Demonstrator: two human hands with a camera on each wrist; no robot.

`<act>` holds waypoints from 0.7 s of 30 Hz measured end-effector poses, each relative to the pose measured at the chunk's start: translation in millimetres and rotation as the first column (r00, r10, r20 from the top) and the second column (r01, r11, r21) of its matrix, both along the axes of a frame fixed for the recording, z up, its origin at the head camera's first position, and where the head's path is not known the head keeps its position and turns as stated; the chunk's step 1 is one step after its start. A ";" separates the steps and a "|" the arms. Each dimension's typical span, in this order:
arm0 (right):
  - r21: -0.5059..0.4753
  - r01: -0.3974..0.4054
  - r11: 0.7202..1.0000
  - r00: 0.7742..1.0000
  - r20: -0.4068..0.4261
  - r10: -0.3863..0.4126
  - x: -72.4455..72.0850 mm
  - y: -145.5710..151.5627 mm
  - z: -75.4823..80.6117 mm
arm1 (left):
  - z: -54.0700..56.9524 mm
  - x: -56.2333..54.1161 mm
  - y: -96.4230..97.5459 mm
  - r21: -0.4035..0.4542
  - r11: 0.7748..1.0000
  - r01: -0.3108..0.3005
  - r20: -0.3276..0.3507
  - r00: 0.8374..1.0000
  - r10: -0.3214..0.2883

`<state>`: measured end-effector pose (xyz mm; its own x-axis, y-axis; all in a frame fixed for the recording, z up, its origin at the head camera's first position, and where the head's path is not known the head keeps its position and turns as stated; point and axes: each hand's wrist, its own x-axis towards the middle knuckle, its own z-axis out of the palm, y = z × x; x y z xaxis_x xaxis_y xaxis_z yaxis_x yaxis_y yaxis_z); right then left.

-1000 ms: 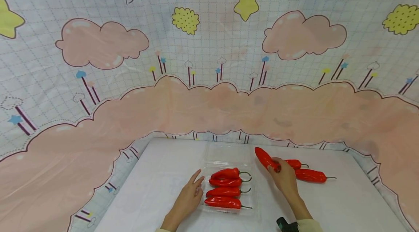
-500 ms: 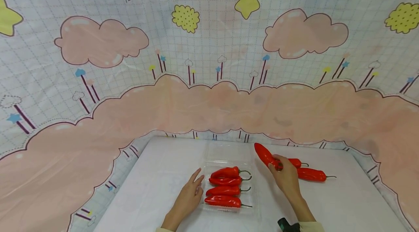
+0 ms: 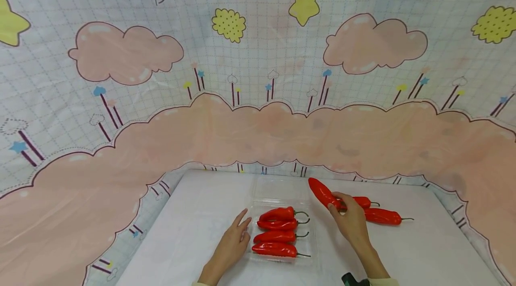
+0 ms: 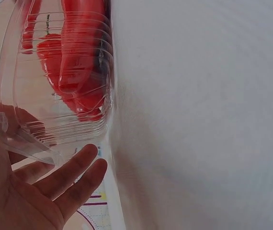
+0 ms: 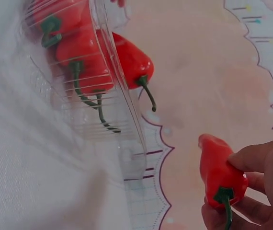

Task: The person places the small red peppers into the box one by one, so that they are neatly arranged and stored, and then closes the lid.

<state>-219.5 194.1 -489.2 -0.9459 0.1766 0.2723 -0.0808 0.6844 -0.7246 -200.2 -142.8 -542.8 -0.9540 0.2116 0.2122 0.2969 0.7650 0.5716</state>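
Note:
My right hand (image 3: 351, 216) pinches a red pepper (image 3: 321, 191) near its stem end, to the right of a clear plastic box; the right wrist view shows the thumb and fingers around this pepper (image 5: 220, 175), its green stem hanging down. Side by side in the clear box (image 3: 313, 245) lie several red peppers (image 3: 276, 236), stems to the right. Beside the box's left edge is my left hand (image 3: 231, 242), fingers extended and holding nothing. In the left wrist view that hand (image 4: 55, 191) has its fingers spread close by the ribbed box wall (image 4: 69, 124).
Two more red peppers (image 3: 383, 216) lie on the white table (image 3: 169, 236) beyond my right hand, one partly hidden by it. The box's clear lid (image 3: 278, 187) lies open at the back. A patterned cloth (image 3: 258, 133) hangs behind the table.
My right hand and the pepper it holds have shifted slightly, the pepper's tip now a little further left and up. The left hand and the box stay where they were.

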 end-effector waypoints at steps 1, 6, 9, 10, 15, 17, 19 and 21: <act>-0.001 -0.003 1.000 1.000 0.001 0.003 0.8 -0.4 0.2 | -0.1 -0.1 -0.1 -0.001 1.000 0.001 -0.001 1.000 -0.001; -0.012 -0.013 1.000 1.000 -0.009 0.013 1.7 -4.0 1.1 | 0.2 0.2 -0.8 -0.001 1.000 0.005 -0.009 1.000 -0.005; -0.028 -0.029 0.999 0.999 -0.024 0.028 2.6 -6.4 2.1 | 0.6 0.6 -0.9 0.003 1.000 0.012 -0.020 1.000 -0.012; -0.030 -0.033 0.999 0.999 -0.029 0.032 3.1 -7.3 2.5 | 0.7 0.7 -1.0 0.004 1.000 0.014 -0.025 1.000 -0.014; -0.036 -0.052 0.998 0.998 -0.047 0.050 6.3 -11.1 3.0 | 1.2 1.4 -0.8 0.002 1.000 0.019 -0.040 0.999 -0.019; -0.027 -0.060 0.998 0.997 -0.059 0.058 7.3 -12.3 2.6 | 1.6 1.8 -0.7 0.003 1.000 0.019 -0.037 0.999 -0.019; -0.017 -0.066 0.998 0.996 -0.067 0.065 7.7 -13.4 2.2 | 1.6 2.1 -0.7 0.005 1.000 0.017 -0.032 0.999 -0.017; -0.012 -0.073 0.997 0.995 -0.068 0.072 7.9 -14.7 1.5 | 1.8 2.0 -0.8 0.007 1.000 0.017 -0.032 0.999 -0.017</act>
